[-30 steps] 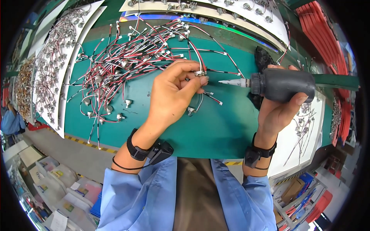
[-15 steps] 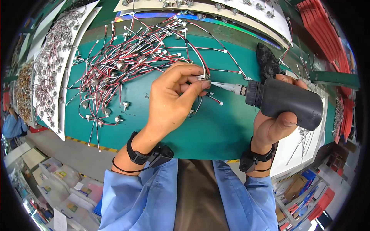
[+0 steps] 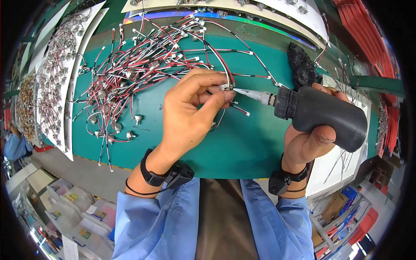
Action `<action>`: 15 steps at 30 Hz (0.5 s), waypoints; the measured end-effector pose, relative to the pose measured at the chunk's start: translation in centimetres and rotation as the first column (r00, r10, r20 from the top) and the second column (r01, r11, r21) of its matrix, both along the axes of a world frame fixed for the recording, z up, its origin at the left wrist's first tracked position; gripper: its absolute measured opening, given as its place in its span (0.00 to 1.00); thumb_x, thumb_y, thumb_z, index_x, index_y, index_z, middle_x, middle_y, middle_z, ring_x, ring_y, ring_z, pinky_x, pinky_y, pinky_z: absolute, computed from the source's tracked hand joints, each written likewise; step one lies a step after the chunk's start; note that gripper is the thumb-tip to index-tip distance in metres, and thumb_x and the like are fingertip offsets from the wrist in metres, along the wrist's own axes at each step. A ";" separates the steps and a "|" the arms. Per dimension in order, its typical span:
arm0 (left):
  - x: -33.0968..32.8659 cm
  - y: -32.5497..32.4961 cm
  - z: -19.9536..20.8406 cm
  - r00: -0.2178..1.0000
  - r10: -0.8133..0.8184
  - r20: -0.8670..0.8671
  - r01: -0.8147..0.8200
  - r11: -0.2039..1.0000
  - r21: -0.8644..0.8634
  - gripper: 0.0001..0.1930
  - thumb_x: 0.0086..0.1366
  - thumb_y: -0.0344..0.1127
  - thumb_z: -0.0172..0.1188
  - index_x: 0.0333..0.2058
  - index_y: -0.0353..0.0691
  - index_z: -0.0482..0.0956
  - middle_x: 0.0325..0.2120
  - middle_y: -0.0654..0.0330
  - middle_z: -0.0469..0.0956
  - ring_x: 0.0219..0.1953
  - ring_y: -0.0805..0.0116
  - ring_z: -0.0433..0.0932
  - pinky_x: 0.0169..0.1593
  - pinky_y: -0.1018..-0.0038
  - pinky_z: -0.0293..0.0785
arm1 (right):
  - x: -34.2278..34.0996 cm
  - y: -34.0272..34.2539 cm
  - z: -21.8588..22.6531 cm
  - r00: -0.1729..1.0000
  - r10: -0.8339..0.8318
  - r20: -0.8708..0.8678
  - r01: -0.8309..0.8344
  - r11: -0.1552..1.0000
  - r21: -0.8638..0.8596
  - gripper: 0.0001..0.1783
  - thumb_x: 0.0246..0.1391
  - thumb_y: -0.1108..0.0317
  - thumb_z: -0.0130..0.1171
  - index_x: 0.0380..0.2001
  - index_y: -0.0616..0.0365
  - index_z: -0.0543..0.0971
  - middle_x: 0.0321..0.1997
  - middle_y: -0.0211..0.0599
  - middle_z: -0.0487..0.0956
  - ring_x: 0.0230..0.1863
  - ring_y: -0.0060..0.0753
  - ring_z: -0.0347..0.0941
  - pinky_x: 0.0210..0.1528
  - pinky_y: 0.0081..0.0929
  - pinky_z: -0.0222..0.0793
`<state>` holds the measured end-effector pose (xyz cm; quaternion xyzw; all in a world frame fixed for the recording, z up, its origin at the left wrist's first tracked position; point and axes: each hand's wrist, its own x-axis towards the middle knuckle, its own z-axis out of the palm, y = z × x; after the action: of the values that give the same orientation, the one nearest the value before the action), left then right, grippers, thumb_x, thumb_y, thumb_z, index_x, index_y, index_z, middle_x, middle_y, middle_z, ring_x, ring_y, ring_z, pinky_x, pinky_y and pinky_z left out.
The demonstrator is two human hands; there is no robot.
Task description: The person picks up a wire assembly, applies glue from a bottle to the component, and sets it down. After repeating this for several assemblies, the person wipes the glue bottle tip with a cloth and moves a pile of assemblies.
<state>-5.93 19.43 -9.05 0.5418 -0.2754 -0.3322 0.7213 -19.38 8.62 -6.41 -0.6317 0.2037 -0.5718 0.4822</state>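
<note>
My left hand [image 3: 184,112] is closed, pinching a small wired component between thumb and fingertips. From that pinch, red, white and black wires [image 3: 226,67] curve up and away over the mat; the component itself is mostly hidden. My right hand [image 3: 308,142] wraps around a black squeeze bottle [image 3: 331,113], tilted nearly on its side. Its tapered grey nozzle [image 3: 252,95] points left, with the tip at or almost touching the component by my left thumb. A heap of wired potentiometers [image 3: 143,69] with white plugs lies left of and beyond my left hand.
Everything lies on a green mat [image 3: 225,151]. White boards [image 3: 63,86] bearing many wired parts stand at the left, and a long pale rack [image 3: 242,9] runs along the back. A crumpled black item [image 3: 302,65] and a white tray [image 3: 318,184] are at the right.
The bottle's body has shifted slightly right and down, its nozzle tip staying at the component. My left hand has moved slightly left. Both grips remain.
</note>
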 end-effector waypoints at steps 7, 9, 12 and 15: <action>-0.1 0.1 -0.1 1.000 0.009 0.028 -0.008 0.999 -0.033 0.09 0.50 0.15 0.53 0.33 0.24 0.73 0.34 0.55 0.70 0.30 0.73 0.75 0.31 0.83 0.75 | 0.3 0.2 0.1 0.997 -0.057 0.049 0.052 0.995 0.083 0.46 0.33 0.43 0.65 0.48 0.65 0.61 0.37 0.49 0.74 0.40 0.39 0.72 0.44 0.33 0.69; -0.1 0.0 -0.1 0.999 0.007 0.040 -0.006 0.999 -0.033 0.09 0.50 0.15 0.53 0.33 0.24 0.73 0.33 0.55 0.70 0.30 0.73 0.75 0.31 0.83 0.75 | 0.3 0.2 0.1 0.997 -0.068 0.033 0.066 0.995 0.069 0.46 0.33 0.42 0.64 0.48 0.65 0.61 0.37 0.49 0.74 0.39 0.39 0.72 0.43 0.32 0.69; 0.0 0.0 0.0 0.998 0.004 0.063 -0.002 0.999 -0.032 0.09 0.50 0.15 0.53 0.33 0.24 0.73 0.33 0.55 0.70 0.30 0.73 0.75 0.31 0.84 0.75 | 0.2 0.1 0.1 0.997 -0.078 0.014 0.078 0.996 0.049 0.46 0.34 0.42 0.64 0.48 0.66 0.61 0.37 0.48 0.74 0.38 0.39 0.73 0.43 0.32 0.69; -0.1 0.0 0.0 0.998 0.015 0.068 -0.012 0.999 -0.044 0.09 0.50 0.15 0.53 0.32 0.25 0.73 0.33 0.55 0.70 0.31 0.73 0.74 0.31 0.84 0.75 | 0.3 0.0 -0.1 0.996 -0.086 -0.007 0.086 0.996 0.021 0.46 0.34 0.41 0.63 0.48 0.67 0.61 0.36 0.48 0.74 0.37 0.39 0.73 0.42 0.32 0.69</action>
<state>-6.00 19.39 -9.00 0.5390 -0.3033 -0.3024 0.7252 -19.12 8.65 -6.48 -0.6187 0.2382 -0.5880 0.4634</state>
